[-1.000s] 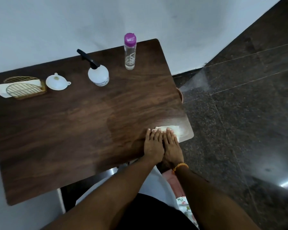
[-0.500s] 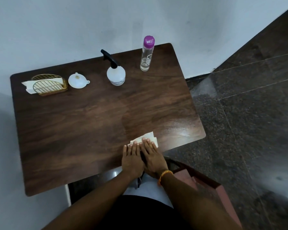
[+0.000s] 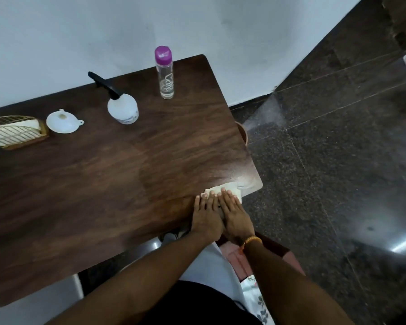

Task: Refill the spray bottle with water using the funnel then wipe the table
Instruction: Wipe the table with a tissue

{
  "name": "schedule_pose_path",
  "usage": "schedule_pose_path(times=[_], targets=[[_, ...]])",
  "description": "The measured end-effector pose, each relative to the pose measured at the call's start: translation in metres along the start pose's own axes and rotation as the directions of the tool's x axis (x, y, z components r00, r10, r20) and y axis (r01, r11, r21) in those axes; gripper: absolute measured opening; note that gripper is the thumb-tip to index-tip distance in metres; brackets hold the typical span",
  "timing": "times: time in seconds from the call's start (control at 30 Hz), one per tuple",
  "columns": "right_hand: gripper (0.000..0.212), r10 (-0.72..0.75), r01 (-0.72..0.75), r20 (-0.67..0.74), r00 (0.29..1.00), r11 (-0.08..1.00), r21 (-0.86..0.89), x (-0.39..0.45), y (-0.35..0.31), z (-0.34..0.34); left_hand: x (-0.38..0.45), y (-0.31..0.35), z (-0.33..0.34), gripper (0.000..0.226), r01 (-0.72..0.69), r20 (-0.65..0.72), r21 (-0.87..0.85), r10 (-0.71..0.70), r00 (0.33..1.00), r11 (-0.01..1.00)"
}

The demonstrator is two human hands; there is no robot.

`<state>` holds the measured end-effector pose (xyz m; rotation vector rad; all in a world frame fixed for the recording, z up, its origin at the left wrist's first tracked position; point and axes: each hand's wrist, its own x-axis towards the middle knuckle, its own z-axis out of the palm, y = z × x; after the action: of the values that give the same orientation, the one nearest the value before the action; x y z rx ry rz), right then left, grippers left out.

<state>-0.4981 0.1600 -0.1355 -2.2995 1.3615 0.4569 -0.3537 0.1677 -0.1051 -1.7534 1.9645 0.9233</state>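
My left hand [image 3: 206, 216] and my right hand [image 3: 235, 214] lie flat side by side, both pressing a folded white napkin [image 3: 223, 189] onto the dark wooden table [image 3: 92, 188] near its front right corner. Most of the napkin is hidden under my fingers. At the back stands the white spray bottle [image 3: 122, 108] with its black trigger head on. A white funnel [image 3: 62, 121] lies mouth-down to its left. A clear water bottle [image 3: 166, 73] with a purple cap stands to its right.
A gold wire napkin holder [image 3: 14, 132] with white napkins sits at the back left edge. The white wall runs behind the table. Dark polished floor tiles [image 3: 338, 160] spread to the right. A chair's edge shows below my arms.
Both hands slid the napkin left along the front edge, then back right to the front right corner. The bottles and funnel stayed put.
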Motion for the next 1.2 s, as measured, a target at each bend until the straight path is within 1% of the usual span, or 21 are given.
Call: schedule_pose_path(times=[0.1, 0.17, 0.27, 0.37, 0.43, 0.53, 0.6, 0.73, 0.83, 0.93, 1.0, 1.03, 1.2], targets=[[0.076, 0.089, -0.089, 0.0, 0.996, 0.996, 0.027, -0.001, 0.039, -0.005, 0.022, 0.032, -0.016, 0.076, -0.026, 0.007, 0.023, 0.025, 1.0, 0.999], [0.077, 0.128, -0.128, 0.005, 0.992, 0.992, 0.008, -0.005, 0.06, -0.006, 0.031, 0.053, -0.024, 0.076, -0.052, 0.012, 0.048, 0.051, 0.999, 0.997], [0.077, 0.123, -0.123, 0.006, 0.992, 0.992, -0.037, -0.011, 0.079, -0.009, 0.042, 0.079, -0.028, 0.073, -0.051, 0.028, 0.072, 0.049, 0.998, 0.996], [0.079, 0.103, -0.102, 0.019, 0.995, 0.994, -0.047, -0.001, 0.091, -0.016, 0.056, 0.089, -0.03, 0.073, -0.031, 0.015, 0.079, 0.03, 0.999, 0.996], [0.08, 0.102, -0.102, 0.009, 0.995, 0.995, -0.008, 0.016, 0.097, -0.027, 0.071, 0.085, -0.039, 0.076, -0.034, -0.008, 0.07, 0.035, 0.999, 0.997], [0.08, 0.077, -0.077, -0.014, 0.997, 0.997, 0.023, 0.055, 0.105, -0.05, 0.103, 0.072, -0.065, 0.072, -0.007, -0.072, 0.026, 0.008, 0.997, 1.0], [0.081, 0.047, -0.045, -0.037, 0.998, 0.998, 0.044, 0.088, 0.11, -0.068, 0.127, 0.059, -0.086, 0.07, 0.008, -0.09, 0.024, -0.006, 0.996, 1.0], [0.088, -0.039, 0.038, -0.049, 0.998, 0.999, -0.025, 0.159, 0.116, -0.101, 0.168, 0.03, -0.132, 0.073, 0.056, -0.122, 0.05, -0.05, 0.991, 0.997], [0.089, -0.059, 0.059, -0.038, 0.997, 0.998, 0.0, 0.217, 0.116, -0.125, 0.201, 0.003, -0.17, 0.069, 0.108, -0.161, 0.024, -0.102, 0.982, 0.994], [0.09, -0.066, 0.066, -0.01, 0.998, 0.997, -0.028, 0.264, 0.114, -0.148, 0.23, -0.021, -0.2, 0.067, 0.148, -0.193, -0.004, -0.146, 0.97, 0.989], [0.089, -0.091, 0.092, 0.006, 0.996, 0.995, -0.047, 0.283, 0.112, -0.161, 0.242, -0.031, -0.214, 0.067, 0.159, -0.204, -0.024, -0.16, 0.966, 0.987], [0.088, -0.108, 0.107, -0.008, 0.994, 0.992, -0.067, 0.29, 0.111, -0.166, 0.246, -0.035, -0.22, 0.067, 0.165, -0.208, -0.027, -0.167, 0.964, 0.986], [0.091, -0.119, 0.118, -0.006, 0.993, 0.985, -0.125, 0.308, 0.104, -0.165, 0.247, -0.05, -0.226, 0.066, 0.153, -0.189, -0.019, -0.154, 0.97, 0.988]])
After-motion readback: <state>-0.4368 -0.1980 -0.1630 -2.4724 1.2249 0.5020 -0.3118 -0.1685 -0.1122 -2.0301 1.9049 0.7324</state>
